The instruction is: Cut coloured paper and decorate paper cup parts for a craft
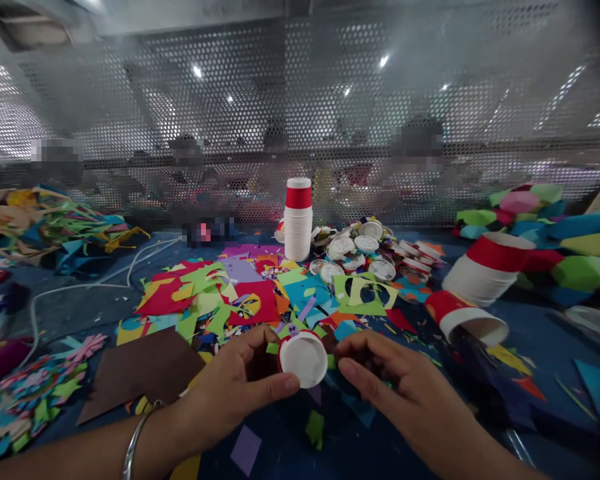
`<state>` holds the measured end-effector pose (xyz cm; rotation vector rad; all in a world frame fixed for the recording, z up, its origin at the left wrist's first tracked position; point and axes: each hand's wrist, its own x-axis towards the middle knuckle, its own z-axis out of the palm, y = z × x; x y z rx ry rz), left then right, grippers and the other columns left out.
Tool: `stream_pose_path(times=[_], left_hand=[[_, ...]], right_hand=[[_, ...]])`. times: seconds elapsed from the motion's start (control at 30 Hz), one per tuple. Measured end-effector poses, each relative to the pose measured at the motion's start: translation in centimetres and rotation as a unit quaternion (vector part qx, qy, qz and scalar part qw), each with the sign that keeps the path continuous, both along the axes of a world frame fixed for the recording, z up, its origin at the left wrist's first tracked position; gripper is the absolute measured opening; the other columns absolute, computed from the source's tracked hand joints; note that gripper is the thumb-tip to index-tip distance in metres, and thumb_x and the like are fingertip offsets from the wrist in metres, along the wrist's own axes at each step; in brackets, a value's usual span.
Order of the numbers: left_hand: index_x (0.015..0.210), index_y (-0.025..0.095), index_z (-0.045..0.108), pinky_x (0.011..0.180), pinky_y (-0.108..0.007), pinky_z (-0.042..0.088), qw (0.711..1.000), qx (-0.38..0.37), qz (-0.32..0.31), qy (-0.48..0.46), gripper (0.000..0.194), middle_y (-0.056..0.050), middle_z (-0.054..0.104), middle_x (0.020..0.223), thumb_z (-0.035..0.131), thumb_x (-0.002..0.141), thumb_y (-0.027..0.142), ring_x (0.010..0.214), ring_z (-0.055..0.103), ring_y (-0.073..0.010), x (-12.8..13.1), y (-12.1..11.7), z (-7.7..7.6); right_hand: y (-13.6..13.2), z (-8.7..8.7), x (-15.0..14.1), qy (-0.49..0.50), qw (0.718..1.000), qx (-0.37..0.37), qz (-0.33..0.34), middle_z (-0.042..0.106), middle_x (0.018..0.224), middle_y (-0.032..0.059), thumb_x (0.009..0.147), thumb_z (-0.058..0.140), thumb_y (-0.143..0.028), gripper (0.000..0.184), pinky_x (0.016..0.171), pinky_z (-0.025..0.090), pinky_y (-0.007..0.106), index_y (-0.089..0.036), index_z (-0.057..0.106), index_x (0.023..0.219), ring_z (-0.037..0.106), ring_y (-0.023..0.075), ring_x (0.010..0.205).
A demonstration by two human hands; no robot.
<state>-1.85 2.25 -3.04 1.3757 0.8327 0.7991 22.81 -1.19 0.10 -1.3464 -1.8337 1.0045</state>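
Between my hands is a small round white paper cup piece (304,360), its hollow side facing me, with a red edge, a little purple piece on top and green paper bits at its sides. My left hand (245,373) pinches it, thumb on the near rim and fingers behind. Just to its right, my right hand (395,380) is curved with thumb and forefinger slightly apart, close to the green bit; nothing shows between them. Beneath lie coloured paper scraps (260,300) and a brown paper sheet (140,373).
A stack of white paper cups (299,230) stands at the back. Many cut cup pieces (367,245) are heaped to its right. More cups (490,267) lean at the right, beside coloured paper shapes (585,227). A white cable (80,287) crosses the left side, near paper cutouts (55,393).
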Motion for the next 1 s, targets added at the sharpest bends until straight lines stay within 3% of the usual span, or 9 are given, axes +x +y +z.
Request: stream_pose_path(times=[0.2,0.37,0.63,0.83,1.0], left_hand=[[0.092,0.02,0.051,0.061,-0.023,0.034,0.999,-0.006,-0.03,-0.009,0.038,0.004,0.056,0.079,0.081,0.078,0.038,0.069,0.05,-0.0105,0.3,-0.2,-0.3],[0.093,0.019,0.051,0.067,-0.025,0.039,0.999,-0.015,-0.043,-0.014,0.042,0.001,0.061,0.084,0.083,0.076,0.04,0.075,0.056,-0.013,0.5,-0.3,0.1],[0.092,0.016,0.06,0.071,-0.026,0.041,0.999,0.017,-0.026,0.021,0.033,-0.001,0.062,0.087,0.075,0.083,0.044,0.079,0.055,-0.0132,0.5,-0.2,1.1],[0.092,0.017,0.062,0.073,-0.027,0.045,0.999,0.021,0.045,0.008,0.029,0.0,0.063,0.084,0.074,0.086,0.043,0.076,0.056,-0.0119,0.5,0.2,1.3],[0.096,0.017,0.062,0.071,-0.026,0.047,0.996,0.007,0.087,-0.017,0.03,0.0,0.062,0.083,0.072,0.088,0.044,0.074,0.057,-0.0112,0.5,0.5,1.0]], right_hand=[[0.0,0.0,-0.5,0.047,0.998,-0.022,0.031,0.068,0.091,0.0016,0.097,0.056,-0.05,0.027,0.068,0.049,0.026,-0.023,0.063,0.099,0.061,0.0154,0.079],[0.0,-0.1,-0.4,0.036,0.998,-0.024,0.035,0.063,0.08,-0.0003,0.099,0.056,-0.048,0.028,0.056,0.043,0.022,-0.021,0.062,0.092,0.051,0.0113,0.065],[-0.2,0.0,-0.2,0.058,0.996,-0.053,0.041,0.061,0.082,-0.0011,0.097,0.056,-0.05,0.029,0.057,0.041,0.023,-0.021,0.06,0.094,0.049,0.011,0.065],[0.0,0.3,-0.1,0.031,0.999,-0.02,0.0,0.051,0.069,-0.0039,0.098,0.053,-0.043,0.024,0.051,0.037,0.023,-0.022,0.062,0.092,0.046,0.0104,0.055],[-0.1,-0.3,0.3,-0.034,0.999,0.035,0.02,0.057,0.073,-0.0014,0.097,0.053,-0.039,0.022,0.055,0.036,0.026,-0.022,0.062,0.086,0.048,0.0129,0.063]])
